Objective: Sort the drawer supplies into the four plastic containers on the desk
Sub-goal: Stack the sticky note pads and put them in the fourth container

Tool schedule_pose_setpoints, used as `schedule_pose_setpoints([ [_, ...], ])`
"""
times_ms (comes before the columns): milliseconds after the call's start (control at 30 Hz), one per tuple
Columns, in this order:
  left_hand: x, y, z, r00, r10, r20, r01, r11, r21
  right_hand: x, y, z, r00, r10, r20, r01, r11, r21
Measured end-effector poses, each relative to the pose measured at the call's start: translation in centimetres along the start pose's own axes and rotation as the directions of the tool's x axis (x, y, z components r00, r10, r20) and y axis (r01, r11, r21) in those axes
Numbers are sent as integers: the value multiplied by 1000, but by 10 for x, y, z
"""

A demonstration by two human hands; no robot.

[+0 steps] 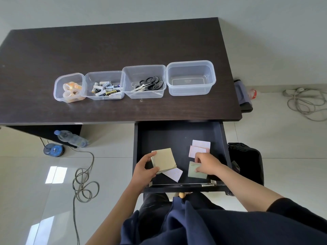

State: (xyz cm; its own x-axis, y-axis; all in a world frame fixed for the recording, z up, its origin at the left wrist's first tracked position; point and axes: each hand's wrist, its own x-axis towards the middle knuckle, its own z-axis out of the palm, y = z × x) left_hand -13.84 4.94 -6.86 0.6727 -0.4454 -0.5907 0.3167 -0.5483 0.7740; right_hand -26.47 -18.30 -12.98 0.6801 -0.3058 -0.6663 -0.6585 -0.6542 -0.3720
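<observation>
Drawer (178,133) supplies left are paper pads, all lying inside the open drawer below the worktop (113,48) edge. Left hand (144,169) fingers curl round a tan pad (163,160) near the drawer's front left; right hand (208,164) fingers pinch a green pad (192,172) near its front right. Behind the drawer, four containers line the worktop, the rightmost container (191,77) holding nothing.

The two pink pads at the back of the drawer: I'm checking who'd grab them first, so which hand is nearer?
Right. The right hand sits just below the pink pads, its fingers at their edge; the left hand grips the tan pad, well aside.
</observation>
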Motion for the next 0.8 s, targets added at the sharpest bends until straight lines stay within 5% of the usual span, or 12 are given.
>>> schedule_pose_setpoints([
  [167, 6, 4, 3, 1000, 17, 13, -17, 1000, -5, -7, -14, -24, 966, 67, -249, 25, 936, 351],
  [333, 8, 13, 7, 998, 43, 40, -43, 999, -4, -28, -41, -45, 868, 191, -459, 214, 689, 692],
  [533, 6, 22, 14, 994, 82, 71, -83, 996, 11, -35, -76, -37, 885, 339, -318, 226, 285, 932],
  [800, 3, 27, 17, 992, 122, 13, -119, 984, -133, -36, -93, -18, 888, 309, -341, 178, 452, 874],
])
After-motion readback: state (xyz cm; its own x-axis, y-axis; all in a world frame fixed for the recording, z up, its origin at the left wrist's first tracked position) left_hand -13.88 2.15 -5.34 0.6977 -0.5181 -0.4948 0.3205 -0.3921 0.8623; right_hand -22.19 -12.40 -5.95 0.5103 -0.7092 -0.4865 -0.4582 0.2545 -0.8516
